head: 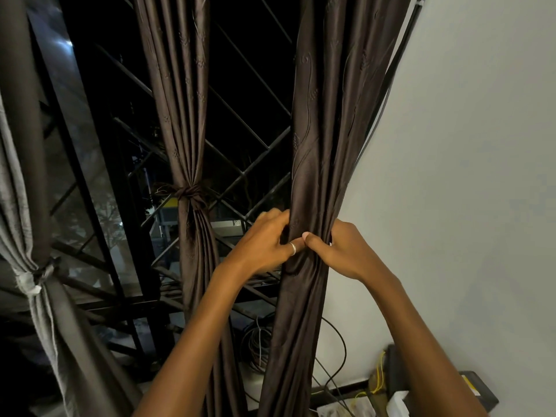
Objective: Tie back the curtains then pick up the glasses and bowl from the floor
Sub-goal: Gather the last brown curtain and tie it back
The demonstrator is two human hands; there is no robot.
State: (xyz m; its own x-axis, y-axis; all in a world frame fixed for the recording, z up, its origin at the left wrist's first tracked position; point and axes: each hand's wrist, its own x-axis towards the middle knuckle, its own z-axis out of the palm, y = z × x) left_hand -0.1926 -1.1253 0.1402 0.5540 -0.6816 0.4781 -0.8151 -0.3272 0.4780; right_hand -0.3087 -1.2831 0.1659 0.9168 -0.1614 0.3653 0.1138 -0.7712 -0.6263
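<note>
A dark brown curtain [325,121] hangs at the right beside the white wall, bunched into a narrow bundle. My left hand [267,242], with a ring on one finger, grips the bundle from the left. My right hand [340,251] grips it from the right at the same height, thumbs nearly touching. A second brown curtain [180,115] in the middle is gathered with a knotted tie [189,192]. A grey-lined curtain [27,206] at the far left is tied too. No glasses or bowl are in view.
Behind the curtains is a window with a black diagonal metal grille [249,164], dark outside. A white wall [466,176] fills the right. Coiled cables [255,344] and boxes with wires [391,395] sit low at the right.
</note>
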